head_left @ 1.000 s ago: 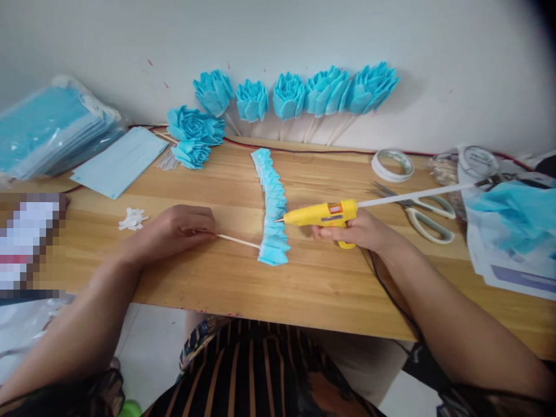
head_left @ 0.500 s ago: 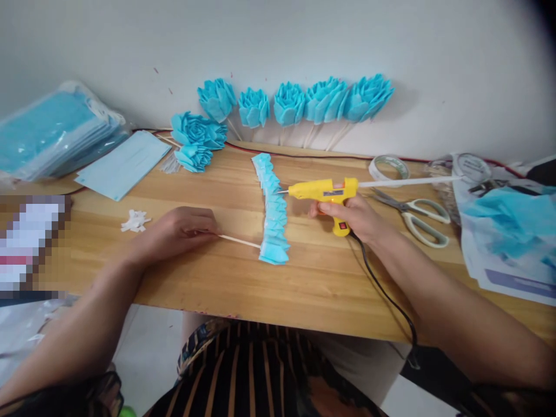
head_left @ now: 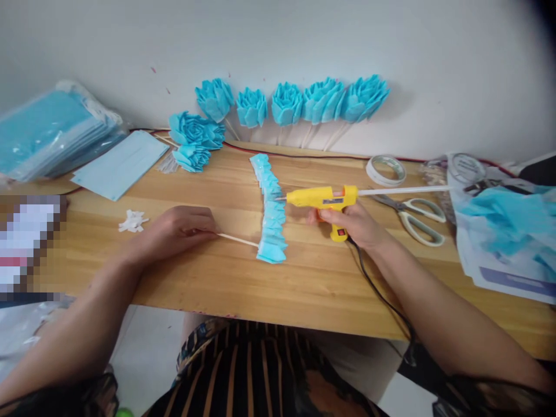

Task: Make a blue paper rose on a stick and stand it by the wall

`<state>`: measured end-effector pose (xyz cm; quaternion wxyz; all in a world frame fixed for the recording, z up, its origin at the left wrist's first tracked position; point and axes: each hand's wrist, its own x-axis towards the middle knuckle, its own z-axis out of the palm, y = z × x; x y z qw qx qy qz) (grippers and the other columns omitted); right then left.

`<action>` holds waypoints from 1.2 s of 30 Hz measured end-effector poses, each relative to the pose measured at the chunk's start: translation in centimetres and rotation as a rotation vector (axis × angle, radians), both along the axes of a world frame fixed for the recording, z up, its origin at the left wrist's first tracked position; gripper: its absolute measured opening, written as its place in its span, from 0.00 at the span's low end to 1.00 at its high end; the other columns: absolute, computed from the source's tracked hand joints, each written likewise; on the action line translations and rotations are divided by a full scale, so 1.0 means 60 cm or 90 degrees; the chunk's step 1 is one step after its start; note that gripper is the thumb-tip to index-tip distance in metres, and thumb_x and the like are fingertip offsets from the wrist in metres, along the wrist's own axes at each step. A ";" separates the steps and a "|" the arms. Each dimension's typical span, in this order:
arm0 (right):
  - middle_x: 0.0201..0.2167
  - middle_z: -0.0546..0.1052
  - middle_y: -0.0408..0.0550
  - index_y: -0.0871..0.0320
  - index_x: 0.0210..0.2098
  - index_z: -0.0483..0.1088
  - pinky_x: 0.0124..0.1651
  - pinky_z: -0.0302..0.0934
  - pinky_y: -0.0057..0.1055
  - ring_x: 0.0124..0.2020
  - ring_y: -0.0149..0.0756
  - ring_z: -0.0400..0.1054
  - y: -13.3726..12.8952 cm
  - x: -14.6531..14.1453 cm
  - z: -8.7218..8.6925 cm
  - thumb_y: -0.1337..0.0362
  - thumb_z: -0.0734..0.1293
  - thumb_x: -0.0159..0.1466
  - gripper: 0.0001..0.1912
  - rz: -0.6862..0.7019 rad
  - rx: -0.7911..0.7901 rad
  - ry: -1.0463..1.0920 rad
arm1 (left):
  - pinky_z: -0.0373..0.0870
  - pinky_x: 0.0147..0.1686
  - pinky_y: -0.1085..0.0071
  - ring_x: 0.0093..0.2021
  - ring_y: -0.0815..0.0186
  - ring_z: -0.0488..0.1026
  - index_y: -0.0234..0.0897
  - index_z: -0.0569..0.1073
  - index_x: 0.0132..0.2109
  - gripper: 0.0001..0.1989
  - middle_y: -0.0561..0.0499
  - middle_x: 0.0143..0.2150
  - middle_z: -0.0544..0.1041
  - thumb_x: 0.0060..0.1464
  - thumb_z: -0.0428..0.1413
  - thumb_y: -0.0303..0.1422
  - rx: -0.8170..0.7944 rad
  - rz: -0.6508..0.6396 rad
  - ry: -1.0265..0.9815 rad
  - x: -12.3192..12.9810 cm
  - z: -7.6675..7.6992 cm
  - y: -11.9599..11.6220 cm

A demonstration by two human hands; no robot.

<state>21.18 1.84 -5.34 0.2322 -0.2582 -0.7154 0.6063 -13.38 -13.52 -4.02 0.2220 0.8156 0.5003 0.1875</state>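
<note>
My left hand (head_left: 185, 231) rests on the table, its fingers closed around a thin wooden stick (head_left: 237, 239). The stick's far end meets the lower end of a pleated light-blue strip (head_left: 273, 217), which lies lengthwise away from me. In my right hand (head_left: 360, 223) is a yellow hot glue gun (head_left: 322, 198), gripped by its handle with a finger at the orange trigger. The gun points left, and its metal nozzle is at the strip's middle. A long white glue stick (head_left: 406, 190) juts from the gun's back.
Several blue flowers on sticks (head_left: 286, 104) lean along the wall, and more (head_left: 193, 130) lie at left. Scissors (head_left: 419, 220), a tape roll (head_left: 386, 171) and blue scraps (head_left: 512, 226) are at right. Flat blue sheets (head_left: 121, 165), white bits (head_left: 133, 220) and bagged masks (head_left: 56, 130) are at left.
The glue gun's nozzle has moved slightly down along the pleated strip, toward me. My left hand keeps its hold on the stick. The whole view has shifted a little.
</note>
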 end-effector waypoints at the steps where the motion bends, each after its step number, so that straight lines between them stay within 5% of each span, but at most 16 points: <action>1: 0.31 0.81 0.47 0.52 0.33 0.79 0.37 0.70 0.38 0.33 0.41 0.75 -0.001 0.003 0.003 0.45 0.72 0.60 0.17 0.029 0.006 -0.012 | 0.65 0.36 0.76 0.35 0.68 0.74 0.35 0.76 0.38 0.12 0.49 0.36 0.76 0.69 0.50 0.33 -0.001 -0.001 0.000 -0.001 -0.001 0.000; 27: 0.33 0.82 0.48 0.56 0.34 0.79 0.39 0.68 0.33 0.34 0.36 0.74 -0.003 0.005 0.002 0.48 0.71 0.63 0.17 0.127 0.042 -0.071 | 0.66 0.36 0.74 0.35 0.66 0.74 0.37 0.76 0.36 0.13 0.48 0.35 0.77 0.67 0.53 0.37 0.006 0.028 -0.018 0.003 -0.002 0.004; 36: 0.32 0.82 0.47 0.53 0.31 0.78 0.42 0.68 0.37 0.35 0.39 0.74 0.000 0.002 -0.005 0.43 0.71 0.61 0.19 0.025 0.035 -0.034 | 0.66 0.34 0.74 0.33 0.67 0.73 0.35 0.75 0.36 0.13 0.48 0.33 0.76 0.67 0.53 0.37 0.006 0.044 -0.050 0.004 -0.005 0.027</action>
